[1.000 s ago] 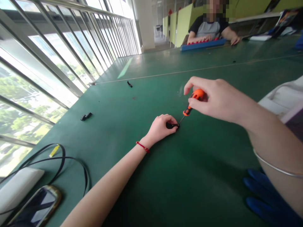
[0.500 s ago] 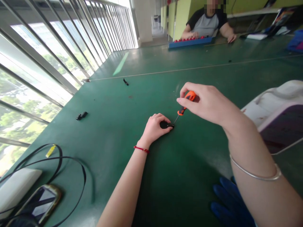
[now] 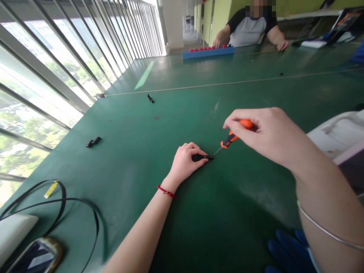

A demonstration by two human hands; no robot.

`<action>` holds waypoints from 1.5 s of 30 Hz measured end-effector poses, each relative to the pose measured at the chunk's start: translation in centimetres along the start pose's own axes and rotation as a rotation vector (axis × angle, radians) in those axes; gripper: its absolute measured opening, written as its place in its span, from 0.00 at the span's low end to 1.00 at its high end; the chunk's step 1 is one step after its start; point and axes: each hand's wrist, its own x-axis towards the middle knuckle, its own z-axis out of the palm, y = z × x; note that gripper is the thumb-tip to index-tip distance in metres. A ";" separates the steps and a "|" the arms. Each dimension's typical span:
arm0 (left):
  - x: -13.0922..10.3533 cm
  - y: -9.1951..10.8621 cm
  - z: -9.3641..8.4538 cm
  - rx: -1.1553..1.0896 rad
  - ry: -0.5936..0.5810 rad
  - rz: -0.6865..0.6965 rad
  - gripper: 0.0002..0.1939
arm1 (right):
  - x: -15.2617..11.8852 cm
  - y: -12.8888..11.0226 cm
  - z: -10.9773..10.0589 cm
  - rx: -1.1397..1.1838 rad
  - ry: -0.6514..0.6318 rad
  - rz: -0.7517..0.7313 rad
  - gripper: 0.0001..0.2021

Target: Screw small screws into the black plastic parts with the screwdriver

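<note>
Left hand [image 3: 184, 162]: fingers clamped on black part [image 3: 204, 157]. Right hand [image 3: 265, 131]: fingers clamped on screwdriver [image 3: 229, 139], slanting to part's right end.

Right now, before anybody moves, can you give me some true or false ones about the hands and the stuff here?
1. The right hand holds an orange and black screwdriver. True.
2. The left hand is empty. False: the left hand holds a small black part.
3. A red bracelet is on the left wrist. True.
4. The phone lies between the hands. False: the phone is at the picture's lower left.
5. The far blue tray has red pieces along its top. True.
</note>
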 end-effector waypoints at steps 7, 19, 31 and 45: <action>0.1 0.0 0.0 0.000 0.002 -0.011 0.07 | 0.2 0.3 0.1 0.041 -0.034 -0.006 0.12; 0.2 0.0 0.0 0.012 0.013 0.001 0.06 | 0.0 -0.1 -0.1 0.011 -0.018 -0.004 0.10; 0.3 -0.2 0.3 -0.001 0.023 0.011 0.06 | 0.0 -0.2 0.3 0.056 0.010 -0.083 0.10; 0.1 -0.2 0.1 -0.003 0.011 -0.012 0.05 | 0.2 -0.5 0.2 0.041 -0.066 -0.182 0.08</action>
